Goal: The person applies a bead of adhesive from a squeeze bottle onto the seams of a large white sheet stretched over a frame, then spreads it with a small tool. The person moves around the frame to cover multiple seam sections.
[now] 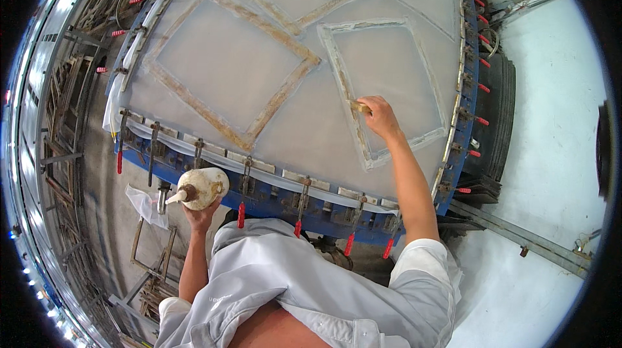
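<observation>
My left hand [201,212] grips a dirty white bottle [208,187] with a pale nozzle pointing left, held beside the front edge of a large translucent sheet [265,115]. My right hand [379,115] is closed on a small tan tool [357,106], perhaps a brush, over the left strip of a rectangular frame [431,99] coated pale grey on the sheet. To its left lies another rectangle with brownish strips [170,37]; more outlined rectangles lie farther back.
Red-handled clamps [241,215] line the edges of the blue table rim [272,199]. Metal racks [65,154] fill the left side. Dark stacked boards [495,128] stand against a white wall [551,69] at right. A plastic bag [142,205] lies at lower left.
</observation>
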{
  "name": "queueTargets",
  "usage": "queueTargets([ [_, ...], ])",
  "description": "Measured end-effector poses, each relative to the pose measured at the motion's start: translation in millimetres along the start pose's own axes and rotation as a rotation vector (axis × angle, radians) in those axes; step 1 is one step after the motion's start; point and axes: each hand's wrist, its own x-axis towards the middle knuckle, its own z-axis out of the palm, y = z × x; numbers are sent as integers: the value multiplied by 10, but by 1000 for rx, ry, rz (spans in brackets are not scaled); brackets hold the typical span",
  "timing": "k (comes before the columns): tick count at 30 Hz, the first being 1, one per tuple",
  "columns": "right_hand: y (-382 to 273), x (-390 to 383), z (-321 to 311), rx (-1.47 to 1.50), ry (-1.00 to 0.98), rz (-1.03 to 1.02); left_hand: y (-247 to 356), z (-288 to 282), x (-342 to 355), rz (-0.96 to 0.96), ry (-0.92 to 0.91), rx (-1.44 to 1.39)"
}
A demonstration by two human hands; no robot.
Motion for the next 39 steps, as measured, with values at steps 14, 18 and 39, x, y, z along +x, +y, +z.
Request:
queueTargets([
  [14, -219, -1680, -146, 34, -175, -20, -188, -91, -13, 42, -17, -17],
  [18, -263, -2065, -144, 58, -206, 0, -155, -101, 13, 45, -41, 21],
  [39, -339, -1828, -64, -56, -94, 157, -222, -137, 20, 53, -27, 68],
])
